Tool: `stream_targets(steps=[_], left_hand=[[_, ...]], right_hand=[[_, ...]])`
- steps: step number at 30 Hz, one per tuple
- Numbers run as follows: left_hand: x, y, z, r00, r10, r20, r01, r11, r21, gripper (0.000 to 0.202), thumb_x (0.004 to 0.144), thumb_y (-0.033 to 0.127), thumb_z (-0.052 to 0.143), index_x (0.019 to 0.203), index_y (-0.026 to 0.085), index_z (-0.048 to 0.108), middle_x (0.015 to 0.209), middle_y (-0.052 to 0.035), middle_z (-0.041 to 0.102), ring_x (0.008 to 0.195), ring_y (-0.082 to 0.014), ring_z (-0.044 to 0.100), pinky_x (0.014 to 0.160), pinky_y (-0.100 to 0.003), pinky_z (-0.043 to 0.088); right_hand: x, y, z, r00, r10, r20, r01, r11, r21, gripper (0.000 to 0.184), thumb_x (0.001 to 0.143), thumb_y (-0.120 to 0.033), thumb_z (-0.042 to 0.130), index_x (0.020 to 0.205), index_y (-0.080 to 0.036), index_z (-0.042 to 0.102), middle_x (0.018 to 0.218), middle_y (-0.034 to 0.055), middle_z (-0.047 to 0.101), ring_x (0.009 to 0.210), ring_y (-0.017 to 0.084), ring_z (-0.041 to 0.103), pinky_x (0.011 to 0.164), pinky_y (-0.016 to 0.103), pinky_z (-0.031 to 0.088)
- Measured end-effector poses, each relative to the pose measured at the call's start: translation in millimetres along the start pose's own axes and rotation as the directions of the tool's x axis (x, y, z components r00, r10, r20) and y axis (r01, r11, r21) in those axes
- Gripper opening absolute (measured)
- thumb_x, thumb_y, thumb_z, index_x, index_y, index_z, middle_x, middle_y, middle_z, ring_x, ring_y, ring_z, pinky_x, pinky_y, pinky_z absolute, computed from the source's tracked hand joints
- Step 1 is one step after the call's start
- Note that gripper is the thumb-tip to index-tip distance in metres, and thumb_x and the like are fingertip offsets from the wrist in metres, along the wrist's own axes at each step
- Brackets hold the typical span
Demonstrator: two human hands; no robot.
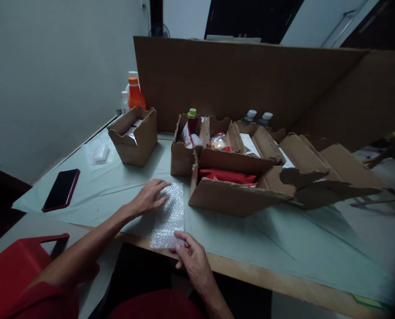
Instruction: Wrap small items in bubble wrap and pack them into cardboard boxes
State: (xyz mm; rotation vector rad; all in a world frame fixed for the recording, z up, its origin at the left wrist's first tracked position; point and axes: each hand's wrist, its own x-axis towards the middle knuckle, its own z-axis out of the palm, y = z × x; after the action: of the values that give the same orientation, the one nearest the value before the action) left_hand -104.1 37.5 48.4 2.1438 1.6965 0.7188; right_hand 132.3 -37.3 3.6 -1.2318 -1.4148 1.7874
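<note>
A strip of clear bubble wrap point(169, 215) lies flat on the pale green table cover, reaching from mid-table to the near edge. My left hand point(149, 196) rests on its far left corner, fingers stretched out flat. My right hand point(191, 256) is at the near end of the strip by the table's edge, thumb and fingers pinched on the wrap's corner. Just beyond the strip stands an open cardboard box point(230, 195) with red packets point(228, 176) inside.
A dark phone point(61, 189) in a red case lies at the left. More open cardboard boxes point(135, 137) hold bottles and packets; an orange bottle point(135, 94) stands behind. A tall cardboard sheet point(250, 79) walls the back. A red stool point(16, 268) sits lower left.
</note>
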Motion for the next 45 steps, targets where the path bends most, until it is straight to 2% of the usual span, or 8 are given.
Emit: stream_targets(steps=[6,13,17,22,28,32,37,45], left_hand=[[-101,19,16.5,0.988,0.125,0.086,-0.106,0.974,-0.199,0.06,0.083,0.031,0.069,0.14,0.023,0.053,0.134,-0.0141,0.061,0.126,-0.0306,0.054,0.107,-0.049,0.045],[-63,-3,50.7,0.963,-0.268,-0.002,0.264,0.949,-0.171,0.053,0.085,0.022,0.057,0.138,0.019,0.055,0.086,-0.0013,0.071,0.075,-0.0172,0.063,0.078,-0.031,0.052],[-50,-12,54.7,0.967,-0.254,0.002,0.253,0.965,-0.073,0.062,0.084,0.022,0.06,0.145,0.02,0.046,0.079,0.0017,0.067,0.069,-0.0164,0.061,0.07,-0.028,0.05],[-63,-4,52.5,0.974,-0.13,-0.183,0.142,0.988,0.058,0.053,0.087,0.024,0.061,0.139,0.017,0.05,0.106,-0.0098,0.068,0.095,-0.024,0.063,0.085,-0.038,0.053],[-96,14,45.7,0.977,0.129,-0.169,-0.116,0.99,0.083,0.035,0.093,0.018,0.055,0.127,0.019,0.058,0.113,-0.0112,0.068,0.11,-0.0268,0.059,0.096,-0.044,0.048],[-97,13,50.8,0.988,-0.007,-0.151,0.008,1.0,0.005,0.033,0.093,0.015,0.051,0.125,0.019,0.061,0.088,-0.0055,0.068,0.083,-0.0212,0.06,0.079,-0.036,0.05],[-82,4,57.5,0.977,-0.12,-0.179,0.141,0.984,0.11,0.033,0.092,0.021,0.056,0.124,0.019,0.062,0.101,-0.0092,0.067,0.092,-0.0246,0.06,0.083,-0.039,0.05],[-96,14,42.7,0.992,0.052,-0.117,-0.054,0.998,-0.013,0.032,0.093,0.023,0.058,0.124,0.019,0.061,0.104,-0.0087,0.068,0.101,-0.0254,0.059,0.093,-0.043,0.046]], right_hand=[[5,-9,-4,0.998,-0.014,0.058,0.008,0.993,0.115,0.053,0.091,-0.061,0.057,0.117,-0.016,0.065,0.089,0.0076,0.074,0.064,0.013,0.062,0.068,0.028,0.051],[7,-11,-14,0.947,-0.297,-0.124,0.273,0.945,-0.18,0.042,0.099,-0.041,0.053,0.135,-0.021,0.056,0.098,0.0076,0.073,0.079,0.018,0.068,0.07,0.03,0.055],[19,-13,-17,0.815,-0.573,0.086,0.451,0.535,-0.714,0.036,0.093,-0.015,0.053,0.126,-0.023,0.065,0.118,0.0105,0.07,0.108,0.026,0.064,0.094,0.043,0.053],[51,-14,-10,0.758,-0.585,0.287,0.468,0.182,-0.865,0.037,0.086,-0.004,0.058,0.118,-0.021,0.068,0.134,0.0124,0.064,0.127,0.031,0.054,0.098,0.048,0.05],[48,-22,-14,0.765,-0.572,0.296,0.527,0.292,-0.798,0.022,0.094,-0.009,0.054,0.104,-0.021,0.07,0.108,0.0075,0.075,0.105,0.025,0.065,0.091,0.04,0.048],[40,-26,-17,0.807,-0.548,0.221,0.468,0.365,-0.805,0.021,0.098,-0.015,0.052,0.108,-0.02,0.069,0.101,0.0061,0.075,0.092,0.022,0.066,0.085,0.037,0.047],[36,-19,-17,0.713,-0.679,0.176,0.443,0.241,-0.863,0.024,0.097,-0.019,0.053,0.119,-0.021,0.064,0.121,0.0112,0.068,0.113,0.027,0.059,0.093,0.041,0.044],[41,-18,-13,0.788,-0.552,0.273,0.492,0.297,-0.819,0.019,0.096,-0.015,0.054,0.103,-0.022,0.07,0.1,0.0068,0.073,0.101,0.024,0.062,0.091,0.04,0.044]])
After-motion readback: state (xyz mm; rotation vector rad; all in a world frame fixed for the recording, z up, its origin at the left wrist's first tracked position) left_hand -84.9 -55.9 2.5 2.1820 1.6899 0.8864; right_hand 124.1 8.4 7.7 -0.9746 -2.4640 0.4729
